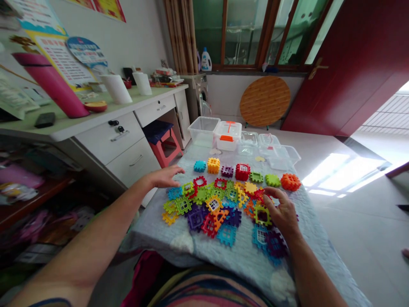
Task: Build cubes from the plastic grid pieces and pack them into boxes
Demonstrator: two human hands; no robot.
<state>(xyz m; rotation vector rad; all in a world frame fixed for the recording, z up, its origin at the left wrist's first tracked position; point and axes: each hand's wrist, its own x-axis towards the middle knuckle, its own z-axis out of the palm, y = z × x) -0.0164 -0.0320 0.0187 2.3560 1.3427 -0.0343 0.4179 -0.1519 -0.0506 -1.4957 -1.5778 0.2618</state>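
My left hand [168, 176] reaches in over the left side of a pile of plastic interlocking building tiles, fingers stretched out and holding nothing. Just below it lies a blue tile [175, 193]. My right hand [283, 209] is at the pile's right side, thumb and fingers apart, close to a red tile [259, 194] and a lime square frame tile [262, 216]. No tile shows clearly in its grasp. Behind the pile, tiles stand in a row of single-colour stacks, among them a yellow stack [213, 165], a red stack [243, 171] and an orange stack [290, 182].
A clear plastic bin [204, 128], a lidded box with orange clips [228, 138] and smaller clear containers [248, 143] stand at the table's far end. The table wears a pale blue cloth [153, 232]. A white desk [124, 132] and a pink stool [166, 147] are left.
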